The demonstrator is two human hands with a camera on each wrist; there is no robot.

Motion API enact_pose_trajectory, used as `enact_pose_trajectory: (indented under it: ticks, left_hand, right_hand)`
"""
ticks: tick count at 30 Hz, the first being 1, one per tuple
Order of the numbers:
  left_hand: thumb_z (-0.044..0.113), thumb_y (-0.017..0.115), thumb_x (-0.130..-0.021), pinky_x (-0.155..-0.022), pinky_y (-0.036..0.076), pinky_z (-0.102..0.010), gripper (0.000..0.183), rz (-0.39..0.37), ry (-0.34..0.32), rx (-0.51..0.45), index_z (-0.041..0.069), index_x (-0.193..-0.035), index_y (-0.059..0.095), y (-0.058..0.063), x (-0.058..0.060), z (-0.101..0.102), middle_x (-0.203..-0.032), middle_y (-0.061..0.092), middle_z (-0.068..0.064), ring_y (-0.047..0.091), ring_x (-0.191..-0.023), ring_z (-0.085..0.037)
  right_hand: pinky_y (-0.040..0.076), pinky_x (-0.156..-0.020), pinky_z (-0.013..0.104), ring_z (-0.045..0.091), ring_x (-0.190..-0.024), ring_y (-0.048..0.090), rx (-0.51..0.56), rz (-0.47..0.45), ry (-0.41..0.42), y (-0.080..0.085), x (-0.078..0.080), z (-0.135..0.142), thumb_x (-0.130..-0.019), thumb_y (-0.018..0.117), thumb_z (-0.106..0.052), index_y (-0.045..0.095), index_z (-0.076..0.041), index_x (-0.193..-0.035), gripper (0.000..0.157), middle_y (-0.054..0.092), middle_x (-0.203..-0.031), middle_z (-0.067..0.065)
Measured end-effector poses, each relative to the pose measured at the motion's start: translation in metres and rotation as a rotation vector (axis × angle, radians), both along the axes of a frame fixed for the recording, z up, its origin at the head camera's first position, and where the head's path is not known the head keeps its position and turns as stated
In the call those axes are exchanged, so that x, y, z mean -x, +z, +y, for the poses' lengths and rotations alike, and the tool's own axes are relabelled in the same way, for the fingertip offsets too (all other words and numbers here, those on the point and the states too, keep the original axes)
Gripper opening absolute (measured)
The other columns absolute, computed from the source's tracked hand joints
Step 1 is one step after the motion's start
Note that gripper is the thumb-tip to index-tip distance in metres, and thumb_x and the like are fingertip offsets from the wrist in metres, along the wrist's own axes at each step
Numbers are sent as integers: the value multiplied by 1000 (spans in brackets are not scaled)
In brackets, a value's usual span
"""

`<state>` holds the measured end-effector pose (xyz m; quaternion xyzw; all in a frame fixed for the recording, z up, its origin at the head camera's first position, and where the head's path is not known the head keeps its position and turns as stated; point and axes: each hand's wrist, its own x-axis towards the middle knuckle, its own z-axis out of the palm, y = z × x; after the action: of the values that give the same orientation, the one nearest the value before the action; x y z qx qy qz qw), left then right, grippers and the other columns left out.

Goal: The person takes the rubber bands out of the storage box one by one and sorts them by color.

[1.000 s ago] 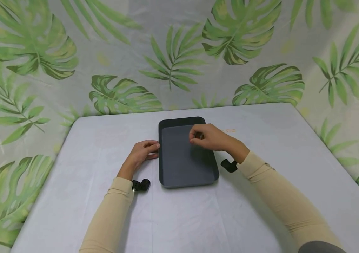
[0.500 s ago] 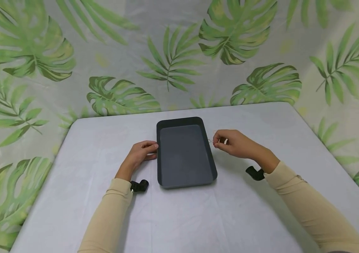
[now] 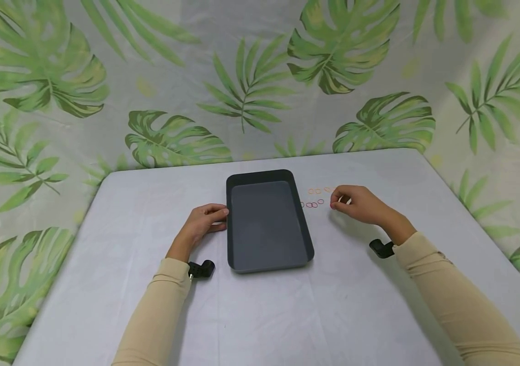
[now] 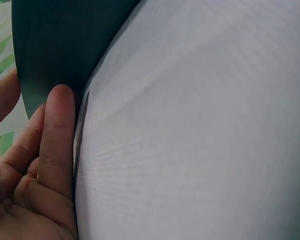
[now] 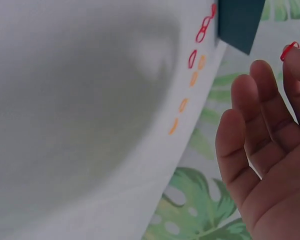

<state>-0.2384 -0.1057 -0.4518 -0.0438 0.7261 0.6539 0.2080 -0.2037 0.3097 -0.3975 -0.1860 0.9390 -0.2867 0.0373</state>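
A dark grey rectangular tray (image 3: 269, 223) lies on the white-covered table. My left hand (image 3: 203, 223) is at its left side, its fingertips touching the outer wall; in the left wrist view, fairly straight fingers (image 4: 59, 135) rest against the tray's dark wall (image 4: 60, 45). To the right of the tray, my right hand (image 3: 359, 204) pinches a small red rubber band (image 5: 289, 51) between thumb and forefinger, while its other fingers are loosely bent. Between tray and right hand lie several red rubber bands (image 3: 312, 205) in a row, with orange rubber bands (image 3: 318, 191) behind them.
The white cloth (image 3: 260, 320) spreads over the whole table. Behind it hangs a leaf-patterned curtain (image 3: 260, 76). Each wrist carries a small black camera, the left one (image 3: 202, 269) near the tray's front left and the right one (image 3: 381, 248) above the cloth.
From over the tray, my right hand has moved right, past the row of red bands. Bands it was covering now show. The left hand and the tray stay in place.
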Motion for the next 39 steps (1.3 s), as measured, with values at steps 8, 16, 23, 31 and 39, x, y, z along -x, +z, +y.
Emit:
enact_pose_trajectory:
  ticks: [8,16,23,31,39]
  left_hand:
    - [19,66,-97,-85,62,-24,43,9,-3,-5,-1,-134,58,1,0,1,-118,64,-8,65,-94,-6]
    - [19,66,-97,-84,62,-24,43,8,-1,-6,-1,-134,58,0,1,0,-118,64,-7,65,-96,-7]
    - [18,65,-97,-84,62,-24,42,5,9,-12,-1,-134,58,-1,0,-2,-118,64,-7,66,-95,-6]
    - [20,66,-97,-86,62,-24,44,-1,-3,-14,0,-135,57,-3,1,-3,-124,63,-11,66,-97,-7]
    - [20,65,-97,-88,62,-25,44,4,-16,-4,0,-136,57,0,1,-1,-128,61,-13,66,-97,-7]
  right_hand:
    - [47,-61,25,16,-83,63,-25,-15,-32,-5,8,7,-95,65,-12,64,-8,-91,6,69,-94,8]
    - [46,-62,26,15,-73,58,-61,-58,-79,-8,19,8,-95,65,-12,65,-7,-89,8,69,-93,11]
    - [45,-62,27,16,-72,55,-73,-109,-119,-11,32,6,-96,63,-12,65,-6,-92,8,68,-96,12]
    - [44,-62,26,17,-72,54,-87,-116,-137,-14,41,4,-96,63,-14,64,-6,-92,10,67,-95,11]
    - [43,-61,26,17,-70,52,-85,-155,-159,-17,44,3,-96,62,-15,64,-5,-92,12,65,-92,11]
